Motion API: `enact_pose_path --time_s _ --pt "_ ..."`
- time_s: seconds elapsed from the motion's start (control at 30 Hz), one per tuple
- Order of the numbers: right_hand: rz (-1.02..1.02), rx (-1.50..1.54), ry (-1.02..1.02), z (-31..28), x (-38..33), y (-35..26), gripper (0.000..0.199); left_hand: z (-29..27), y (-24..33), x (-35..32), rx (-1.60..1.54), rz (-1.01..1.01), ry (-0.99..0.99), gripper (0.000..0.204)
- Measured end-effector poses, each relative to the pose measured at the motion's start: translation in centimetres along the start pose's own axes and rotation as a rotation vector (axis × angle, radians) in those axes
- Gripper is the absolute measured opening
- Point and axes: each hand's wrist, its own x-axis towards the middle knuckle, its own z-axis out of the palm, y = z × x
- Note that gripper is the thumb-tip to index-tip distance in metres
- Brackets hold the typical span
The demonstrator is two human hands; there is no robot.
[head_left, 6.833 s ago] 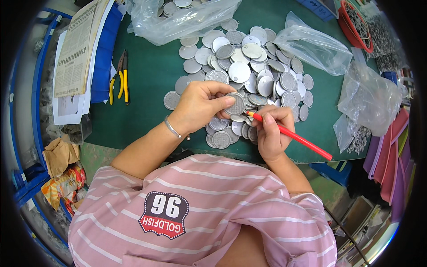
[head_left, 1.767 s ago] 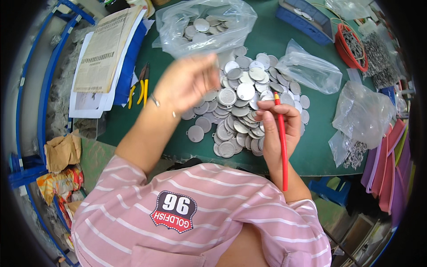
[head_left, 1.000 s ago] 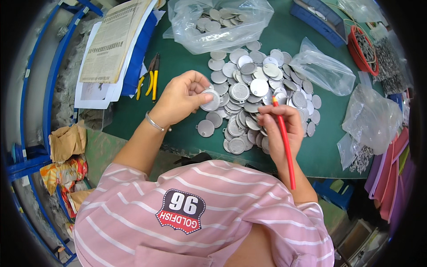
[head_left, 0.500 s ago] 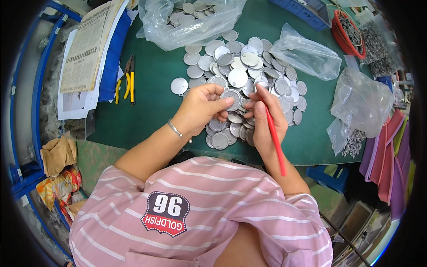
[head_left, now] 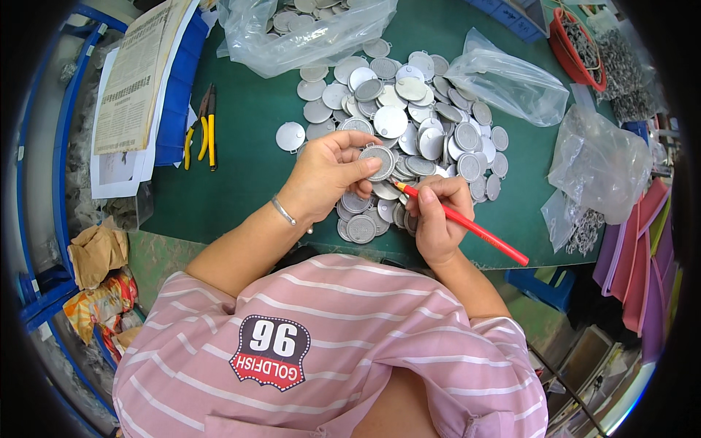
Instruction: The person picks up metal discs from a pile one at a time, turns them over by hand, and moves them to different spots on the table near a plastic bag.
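Between the thumb and fingers of my left hand (head_left: 328,169) is a round grey metal disc (head_left: 379,162) with a textured face and raised rim. My right hand (head_left: 442,215) grips a red pencil (head_left: 475,227), its pointed end beside the disc's lower right edge. Whether the tip touches the disc I cannot tell. Under and beyond both hands lies a loose heap of similar metal discs (head_left: 391,121), several with small loops at their edges. One disc (head_left: 290,136) rests apart to the left of the heap.
Yellow-handled pliers (head_left: 207,135) lie left, near a blue bin (head_left: 182,87) with papers (head_left: 135,91). Clear plastic bags (head_left: 507,80) edge the heap, one at the back holding more discs. A red basket (head_left: 573,51) of metal parts stands far right on the green table (head_left: 241,190).
The red pencil has swung from steep to slanted, its point now turned toward the held disc. My right hand has lowered and rotated. My left hand keeps the disc nearly in place.
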Motion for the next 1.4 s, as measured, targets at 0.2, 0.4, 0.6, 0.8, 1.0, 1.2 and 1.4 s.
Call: enact_pose_path --time_s 0.2,0.4,0.6,0.8,1.0,1.2,1.4 --pt "-0.061 -0.032 -0.035 0.27 0.27 -0.2 0.007 -0.04 -0.17 0.01 0.002 0.004 -0.009 0.027" --pt "-0.04 -0.092 0.018 0.52 0.21 -0.03 0.006 0.04 -0.02 -0.02 0.011 -0.014 0.006 0.028" --pt "-0.017 -0.107 -0.009 0.44 0.26 0.18 0.006 -0.05 -0.09 0.02 0.006 -0.013 0.001 0.028" --pt "-0.064 -0.074 0.006 0.42 0.27 0.16 0.007 -0.14 -0.11 0.15 -0.011 -0.017 -0.009 0.028" --pt "-0.236 -0.131 -0.178 0.32 -0.23 -0.02 0.009 -0.17 -0.26 0.19 -0.001 -0.01 -0.004 0.028" --pt "-0.216 -0.201 -0.142 0.95 -0.06 -0.36 0.01 -0.23 -0.22 0.21 -0.005 -0.016 -0.002 0.028" --pt "-0.202 -0.25 -0.132 0.97 -0.02 -0.18 0.011 -0.23 -0.2 0.25 0.002 -0.021 0.002 0.027"
